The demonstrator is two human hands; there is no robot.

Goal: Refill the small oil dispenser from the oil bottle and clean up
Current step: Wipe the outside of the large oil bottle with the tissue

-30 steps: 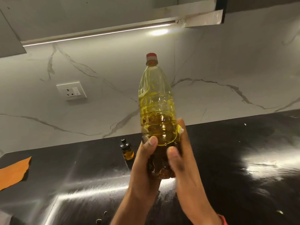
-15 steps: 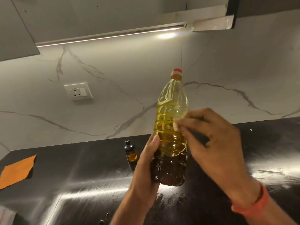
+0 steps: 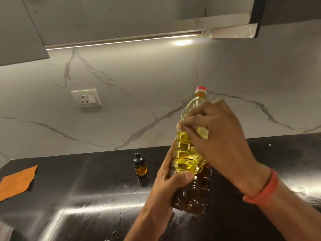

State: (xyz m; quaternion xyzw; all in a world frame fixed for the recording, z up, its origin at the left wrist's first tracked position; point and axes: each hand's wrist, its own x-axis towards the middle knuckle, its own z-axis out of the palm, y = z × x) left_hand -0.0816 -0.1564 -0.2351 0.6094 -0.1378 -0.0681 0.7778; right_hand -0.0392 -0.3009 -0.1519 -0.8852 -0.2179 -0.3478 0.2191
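Oil bottle capped, refill not begun

Oil bottle (image 3: 188,153) is upright above the desk (image 3: 86,188), red cap (image 3: 201,90) on. Your left hand (image 3: 169,181) grips its lower body; your right hand (image 3: 215,136) wraps its shoulder. Small dispenser (image 3: 140,165) stands closed just left. Uncapping, pouring and wiping with the orange cloth (image 3: 16,181) remain.

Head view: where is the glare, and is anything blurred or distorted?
Head view: the under-cabinet light strip throws bright glare streaks across the black countertop; the right hand looks slightly motion-blurred; wide-angle distortion bends the counter's back edge.
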